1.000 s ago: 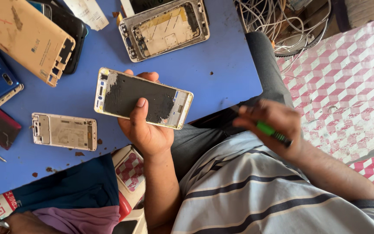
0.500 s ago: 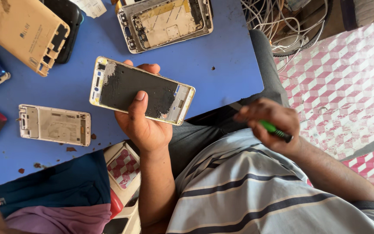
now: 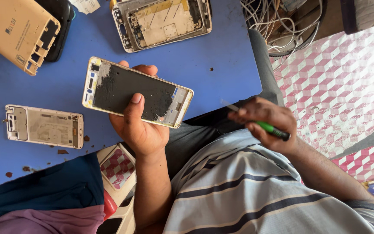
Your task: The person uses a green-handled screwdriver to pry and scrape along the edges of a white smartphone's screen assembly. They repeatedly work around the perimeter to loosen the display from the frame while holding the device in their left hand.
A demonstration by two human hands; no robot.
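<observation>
Farthest to my left on the blue worktop (image 3: 221, 56) lies a stripped silver phone frame (image 3: 44, 126), flat and untouched. Next comes the gold-edged phone frame (image 3: 137, 92) that my left hand (image 3: 140, 125) holds just above the worktop: my thumb presses across its dark inner face and my fingers curl up behind the far edge. Its long axis runs left to right, tilting down toward the right end. Beyond it, at the top, another gutted phone chassis (image 3: 163, 21) rests on the worktop.

My right hand (image 3: 267, 125) sits off to the right of the held frame, near but apart from it, over my lap. It is closed around a green-handled tool (image 3: 256, 123) whose thin metal tip points up-left toward the frame's lower right corner. My left forearm rises straight; my right comes in from the lower right.
</observation>
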